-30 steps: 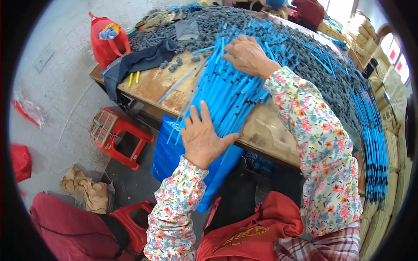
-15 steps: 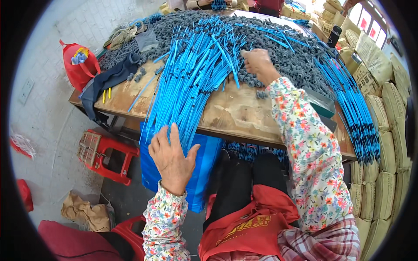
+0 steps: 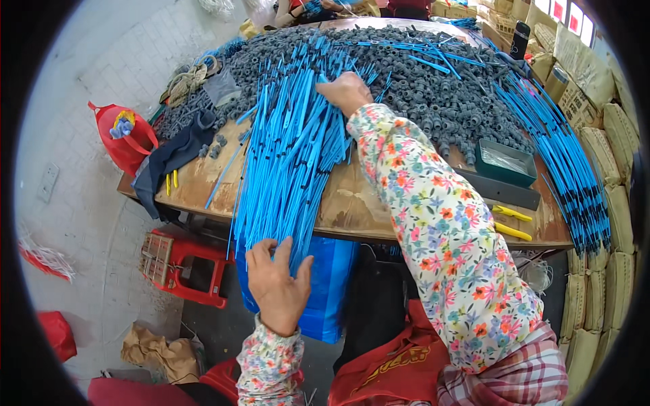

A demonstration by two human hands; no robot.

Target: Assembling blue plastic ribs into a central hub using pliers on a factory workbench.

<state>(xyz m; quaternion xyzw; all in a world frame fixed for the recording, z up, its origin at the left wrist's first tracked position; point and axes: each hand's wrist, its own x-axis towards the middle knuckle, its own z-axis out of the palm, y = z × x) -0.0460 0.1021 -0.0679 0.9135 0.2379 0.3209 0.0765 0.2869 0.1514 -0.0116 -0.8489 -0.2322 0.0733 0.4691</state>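
Since half a second ago, the right hand (image 3: 345,93) has moved left to the upper side of the long, thin, bright-blue strips with black bands (image 3: 288,149), heaped across the worn brown wooden table (image 3: 359,210). Its fingertips are hidden; its grip cannot be told. The left hand (image 3: 277,284), thumb spread, looks ungripped, covering some lower ends.

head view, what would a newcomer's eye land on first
Probably the bright blue strips, spread across the table and over its near edge, left of centre. A wide heap of small grey fittings lies behind and to their right. The flowered right sleeve slants up from the lower right.
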